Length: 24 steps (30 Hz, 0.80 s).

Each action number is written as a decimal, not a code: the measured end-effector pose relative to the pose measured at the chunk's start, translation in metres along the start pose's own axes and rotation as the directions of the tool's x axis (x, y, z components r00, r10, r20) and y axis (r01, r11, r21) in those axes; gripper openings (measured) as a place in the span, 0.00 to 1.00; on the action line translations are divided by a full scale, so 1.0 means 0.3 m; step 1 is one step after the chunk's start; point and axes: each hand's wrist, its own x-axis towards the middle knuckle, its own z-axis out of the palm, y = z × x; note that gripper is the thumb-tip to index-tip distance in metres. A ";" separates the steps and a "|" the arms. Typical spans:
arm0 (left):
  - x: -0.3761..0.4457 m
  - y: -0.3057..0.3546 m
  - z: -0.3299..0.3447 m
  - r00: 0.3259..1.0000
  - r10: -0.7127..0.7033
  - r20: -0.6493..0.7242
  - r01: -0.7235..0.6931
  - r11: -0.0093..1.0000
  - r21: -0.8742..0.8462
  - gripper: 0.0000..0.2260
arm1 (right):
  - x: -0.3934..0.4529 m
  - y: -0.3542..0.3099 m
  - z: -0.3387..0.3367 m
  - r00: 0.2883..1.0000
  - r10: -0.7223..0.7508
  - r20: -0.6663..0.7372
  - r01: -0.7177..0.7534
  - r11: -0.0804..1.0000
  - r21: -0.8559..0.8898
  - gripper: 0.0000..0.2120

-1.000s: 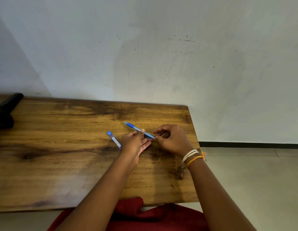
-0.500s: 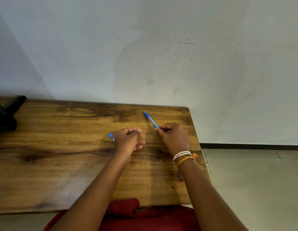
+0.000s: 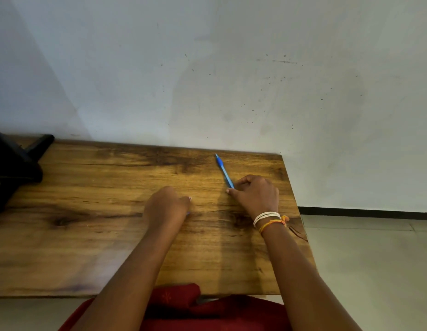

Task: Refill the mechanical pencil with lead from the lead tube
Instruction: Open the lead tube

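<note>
The blue mechanical pencil lies slanted over the wooden table, its tip pointing toward the wall. My right hand pinches its rear end, knuckles resting on the wood. My left hand is curled into a fist to the left of it, apart from the pencil. The lead tube is almost wholly hidden inside that fist; only a small blue sliver shows under the fingers.
A black object sits at the table's far left. The table's right edge runs just beside my right wrist, with tiled floor beyond. A white wall stands directly behind the table. Red cloth lies at the near edge.
My left hand let go of the pencil, moved left and closed over the lead tube. My right hand swung the pencil so its tip points toward the wall.
</note>
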 end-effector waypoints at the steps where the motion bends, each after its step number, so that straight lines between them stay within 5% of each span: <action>1: -0.002 0.001 -0.002 1.000 0.007 -0.014 -0.007 1.000 0.017 0.15 | 0.002 0.001 -0.006 1.000 0.003 -0.002 -0.003 1.000 0.010 0.17; 6: -0.011 0.016 0.000 0.998 -0.009 -0.055 0.008 1.000 -0.018 0.16 | -0.007 -0.001 -0.019 0.998 -0.005 -0.065 0.012 0.993 0.115 0.12; 15: -0.011 0.029 0.026 0.971 0.195 -0.136 -0.218 0.959 -0.181 0.09 | -0.011 -0.011 -0.029 0.995 -0.020 -0.101 0.040 0.978 0.205 0.07; 20: -0.022 0.071 0.038 0.991 0.119 0.061 -0.062 0.814 -0.577 0.08 | -0.033 -0.051 0.000 0.991 -0.131 0.031 0.116 0.945 0.307 0.04; 24: -0.030 0.090 0.031 0.974 0.182 0.137 -0.048 0.752 -0.657 0.09 | -0.038 -0.064 0.015 0.971 -0.198 0.133 0.135 0.916 0.377 0.09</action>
